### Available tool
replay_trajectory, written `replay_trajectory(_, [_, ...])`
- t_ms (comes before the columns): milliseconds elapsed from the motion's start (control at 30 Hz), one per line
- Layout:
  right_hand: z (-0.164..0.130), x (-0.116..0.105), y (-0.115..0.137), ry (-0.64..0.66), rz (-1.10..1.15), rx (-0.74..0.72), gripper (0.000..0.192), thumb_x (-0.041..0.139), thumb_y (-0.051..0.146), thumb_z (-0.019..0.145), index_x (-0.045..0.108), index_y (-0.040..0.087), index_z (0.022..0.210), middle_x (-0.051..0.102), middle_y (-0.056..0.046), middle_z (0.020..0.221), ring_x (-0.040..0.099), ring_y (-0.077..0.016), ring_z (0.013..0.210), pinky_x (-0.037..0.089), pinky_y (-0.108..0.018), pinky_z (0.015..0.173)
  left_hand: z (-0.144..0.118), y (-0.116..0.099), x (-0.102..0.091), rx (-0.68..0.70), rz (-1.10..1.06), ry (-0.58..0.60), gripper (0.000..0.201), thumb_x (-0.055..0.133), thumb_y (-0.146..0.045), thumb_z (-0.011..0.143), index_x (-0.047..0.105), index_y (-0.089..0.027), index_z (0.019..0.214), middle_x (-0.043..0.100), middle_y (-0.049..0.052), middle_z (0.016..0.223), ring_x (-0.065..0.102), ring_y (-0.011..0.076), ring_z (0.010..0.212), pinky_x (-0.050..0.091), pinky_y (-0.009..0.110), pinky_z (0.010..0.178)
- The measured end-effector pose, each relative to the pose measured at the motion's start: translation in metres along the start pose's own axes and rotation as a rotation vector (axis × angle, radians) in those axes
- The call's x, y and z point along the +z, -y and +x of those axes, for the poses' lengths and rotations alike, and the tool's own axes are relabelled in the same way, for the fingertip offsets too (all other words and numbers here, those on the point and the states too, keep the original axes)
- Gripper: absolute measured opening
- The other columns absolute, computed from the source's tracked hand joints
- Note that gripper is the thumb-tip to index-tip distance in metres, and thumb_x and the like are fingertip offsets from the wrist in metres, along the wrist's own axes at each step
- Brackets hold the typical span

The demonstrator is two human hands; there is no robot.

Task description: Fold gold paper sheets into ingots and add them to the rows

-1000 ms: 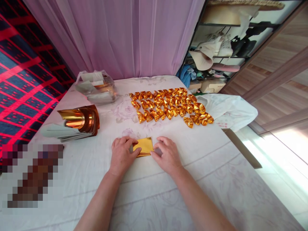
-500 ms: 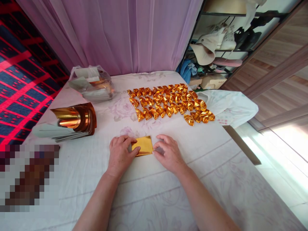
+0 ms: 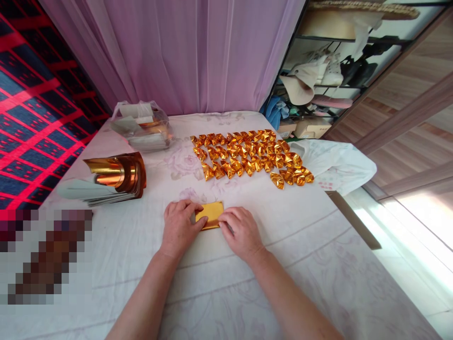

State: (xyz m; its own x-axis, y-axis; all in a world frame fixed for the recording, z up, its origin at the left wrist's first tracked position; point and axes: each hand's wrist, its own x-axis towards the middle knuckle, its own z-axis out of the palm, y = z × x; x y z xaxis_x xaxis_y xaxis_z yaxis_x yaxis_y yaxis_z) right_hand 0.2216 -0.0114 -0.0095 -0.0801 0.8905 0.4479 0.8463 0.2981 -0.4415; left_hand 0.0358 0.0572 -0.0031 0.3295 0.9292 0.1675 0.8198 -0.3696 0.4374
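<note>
A folded sheet of gold foil paper [image 3: 213, 213] lies flat on the pale floral tablecloth [image 3: 215, 288] in front of me. My left hand [image 3: 180, 227] grips its left end, thumb on the near side and fingers along the far side. At the right edge, my right hand [image 3: 243, 231] has its fingertips pinched together on the paper. Beyond both hands sit several rows of folded gold foil pieces [image 3: 234, 166], shiny and pointed at the ends.
To the left stands a curled stack of gold foil sheets [image 3: 136, 172] with pale backs. Behind it is a clear plastic bag [image 3: 139, 137] of more sheets. A white plastic bag [image 3: 348, 165] hangs over the right table edge, near a shelf rack [image 3: 318, 85]. Purple curtain [image 3: 198, 56] borders the back.
My right hand has moved left onto the paper's right edge, and its fingers have drawn together. My left hand keeps its place on the paper. The camera view has shifted slightly.
</note>
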Motion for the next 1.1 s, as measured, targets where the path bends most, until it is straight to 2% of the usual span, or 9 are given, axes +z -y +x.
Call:
replay_trajectory(200, [-0.001, 0.010, 0.003, 0.067, -0.030, 0.048, 0.011, 0.061, 0.014, 0.089, 0.066, 0.023, 0.085, 0.067, -0.001, 0.083, 0.060, -0.0190, 0.082, 0.039, -0.033, 0.075, -0.001, 0.001, 0.002, 0.011, 0.001, -0.009, 0.019, 0.071, -0.036, 0.078, 0.073, -0.028, 0.096, 0.066, 0.004, 0.103, 0.054, 0.0281, 0.101, 0.038, 0.047, 0.100])
replay_trajectory(500, [0.000, 0.009, 0.002, 0.103, -0.013, 0.055, 0.011, 0.062, 0.013, 0.087, 0.065, 0.023, 0.084, 0.067, 0.000, 0.085, 0.059, -0.0184, 0.083, 0.037, -0.032, 0.074, -0.001, 0.001, 0.002, 0.017, 0.000, -0.021, 0.018, 0.072, -0.035, 0.077, 0.073, -0.028, 0.094, 0.066, 0.004, 0.101, 0.055, 0.0278, 0.100, 0.038, 0.046, 0.099])
replay_trajectory(633, [0.000, 0.011, 0.004, 0.097, -0.033, 0.069, 0.006, 0.066, 0.017, 0.085, 0.065, 0.023, 0.083, 0.065, 0.000, 0.083, 0.058, -0.0190, 0.083, 0.036, -0.033, 0.074, -0.001, 0.001, 0.001, 0.026, -0.006, -0.014, 0.018, 0.072, -0.035, 0.079, 0.072, -0.028, 0.095, 0.067, 0.004, 0.100, 0.056, 0.0272, 0.100, 0.037, 0.046, 0.100])
replay_trajectory(1100, [0.002, 0.016, 0.012, 0.053, -0.052, 0.082, 0.009, 0.072, 0.021, 0.082, 0.064, 0.023, 0.078, 0.063, 0.000, 0.080, 0.057, -0.0187, 0.081, 0.034, -0.033, 0.071, -0.002, 0.002, 0.002, 0.023, -0.005, -0.017, 0.020, 0.074, -0.035, 0.078, 0.072, -0.027, 0.096, 0.066, 0.004, 0.102, 0.055, 0.0277, 0.101, 0.037, 0.046, 0.099])
